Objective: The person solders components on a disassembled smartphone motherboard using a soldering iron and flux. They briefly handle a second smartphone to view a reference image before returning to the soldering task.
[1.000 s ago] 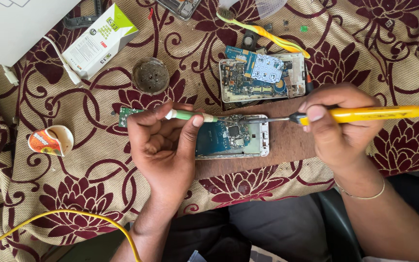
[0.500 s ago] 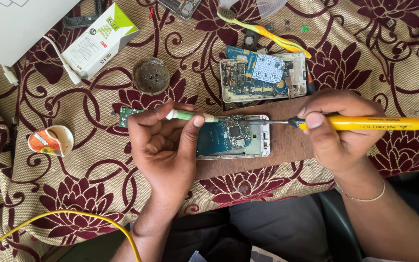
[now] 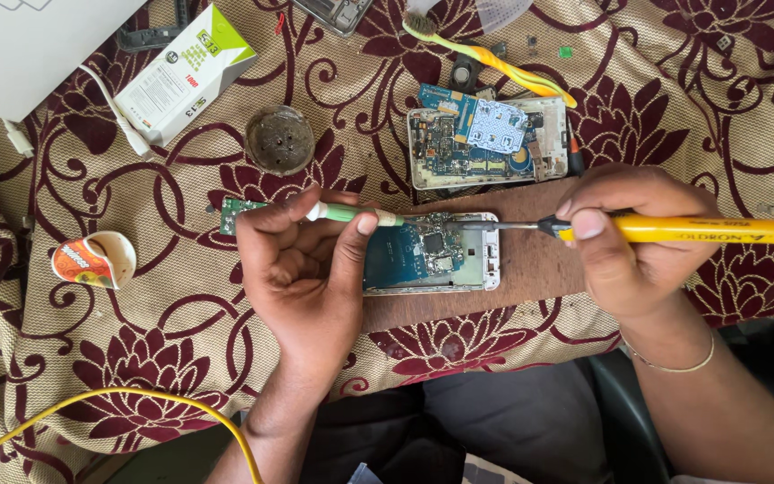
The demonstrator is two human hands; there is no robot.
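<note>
An opened phone (image 3: 436,254) with a bare blue circuit board lies on a brown wooden board (image 3: 530,269). My left hand (image 3: 302,269) rests on the phone's left end and pinches a thin green and white tool (image 3: 351,214), its tip over the circuit board. My right hand (image 3: 629,237) grips a yellow-handled soldering iron (image 3: 709,229), held level, whose metal tip touches the board near the phone's upper right.
A second opened phone with circuit boards (image 3: 485,143) lies behind. Beyond it are a yellow and green toothbrush (image 3: 494,58), a round dark tin (image 3: 279,141), a green and white box (image 3: 185,76), a small torn cup (image 3: 96,260), a white cable and a yellow cord (image 3: 136,399). Floral cloth covers the table.
My right hand has drawn the soldering iron slightly lower and leftward, so its tip now touches the circuit board. My left hand has barely moved.
</note>
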